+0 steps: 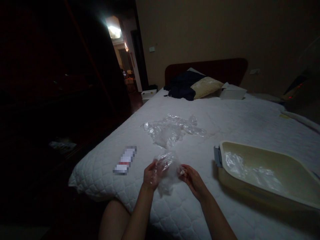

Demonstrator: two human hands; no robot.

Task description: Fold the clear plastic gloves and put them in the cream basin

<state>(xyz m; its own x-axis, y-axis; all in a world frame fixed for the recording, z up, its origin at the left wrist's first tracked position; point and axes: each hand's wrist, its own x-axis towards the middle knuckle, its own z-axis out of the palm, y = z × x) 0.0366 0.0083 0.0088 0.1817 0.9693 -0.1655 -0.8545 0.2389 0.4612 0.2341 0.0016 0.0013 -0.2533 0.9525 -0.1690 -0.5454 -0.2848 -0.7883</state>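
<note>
Both my hands hold one clear plastic bag [168, 169] just above the near edge of a white quilted bed [140, 133]. My left hand [150, 175] is closed on the bag's left side. My right hand [191, 178] pinches its right side. A pile of more clear plastic bags [172, 130] lies on the bed a little beyond my hands. To the right sits a beige plastic tray [287, 156] with crumpled clear plastic [250, 171] inside it.
A flat blurred card or packet [125, 160] lies on the bed to the left of my hands. At the headboard are dark clothes [181, 86], a yellowish pillow [206, 86] and a white box [232, 92]. The room to the left is dark, with a lit doorway [122, 56] behind.
</note>
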